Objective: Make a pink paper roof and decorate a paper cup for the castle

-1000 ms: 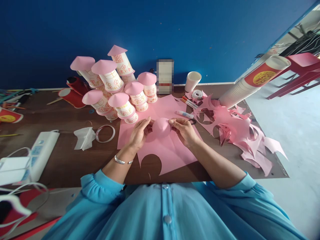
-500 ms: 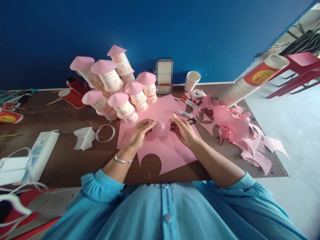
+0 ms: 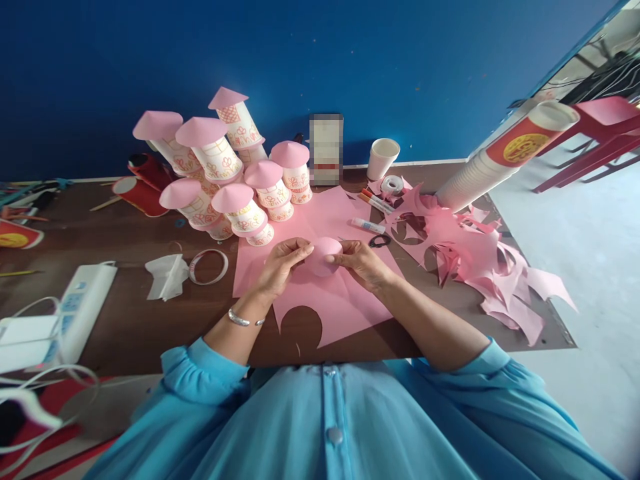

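Observation:
Between my hands is a small pink paper cone [image 3: 326,259], held over large pink paper sheets [image 3: 345,310] with round cut-outs. My left hand [image 3: 283,265] pinches its left edge between thumb and fingers. On the opposite edge my right hand [image 3: 363,262] is closed, its thumb lying on the cone's face and its fingers behind. Beyond my right hand lie scissors [image 3: 379,241], partly hidden, and a glue stick [image 3: 369,225]. Behind my left hand stand several paper-cup towers [image 3: 245,217] with pink cone roofs and drawn flowers.
Pink paper scraps [image 3: 480,250] spread over the table's right side by a leaning stack of paper cups [image 3: 500,160]. A white cup [image 3: 383,159], a tape roll [image 3: 393,187] and markers [image 3: 376,200] lie further back. At left are a tape ring [image 3: 209,267] and a power strip [image 3: 85,313].
My right thumb has come down onto the cone's face, and the right fingers now grip its edge. The left hand keeps its pinch. The view has shifted slightly.

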`<state>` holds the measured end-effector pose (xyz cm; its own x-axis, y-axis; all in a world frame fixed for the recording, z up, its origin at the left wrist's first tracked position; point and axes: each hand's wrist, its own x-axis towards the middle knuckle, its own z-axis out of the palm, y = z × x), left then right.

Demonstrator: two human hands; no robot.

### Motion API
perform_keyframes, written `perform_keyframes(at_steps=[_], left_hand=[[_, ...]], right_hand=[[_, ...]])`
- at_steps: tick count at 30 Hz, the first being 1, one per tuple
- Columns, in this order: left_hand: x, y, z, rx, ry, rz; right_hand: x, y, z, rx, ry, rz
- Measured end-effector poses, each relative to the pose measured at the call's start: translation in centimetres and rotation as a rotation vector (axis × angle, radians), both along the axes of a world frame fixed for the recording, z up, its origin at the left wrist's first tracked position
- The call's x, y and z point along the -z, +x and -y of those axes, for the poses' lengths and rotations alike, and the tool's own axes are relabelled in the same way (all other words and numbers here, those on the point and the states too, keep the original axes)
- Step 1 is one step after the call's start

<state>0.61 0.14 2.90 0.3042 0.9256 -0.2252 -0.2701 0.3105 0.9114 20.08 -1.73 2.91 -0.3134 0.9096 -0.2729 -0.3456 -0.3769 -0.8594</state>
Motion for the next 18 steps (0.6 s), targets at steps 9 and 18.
perform_keyframes(at_steps=[9,18], left_hand=[[0.23,-0.13,-0.29,-0.021,-0.036,0.067],[-0.03,-0.3,-0.29,-0.047,-0.064,0.053]], right_hand=[[-0.14,0.59,-0.06,0.002,0.012,-0.034],[0.26,0.57,-0.24,0.095,0.041,-0.021]])
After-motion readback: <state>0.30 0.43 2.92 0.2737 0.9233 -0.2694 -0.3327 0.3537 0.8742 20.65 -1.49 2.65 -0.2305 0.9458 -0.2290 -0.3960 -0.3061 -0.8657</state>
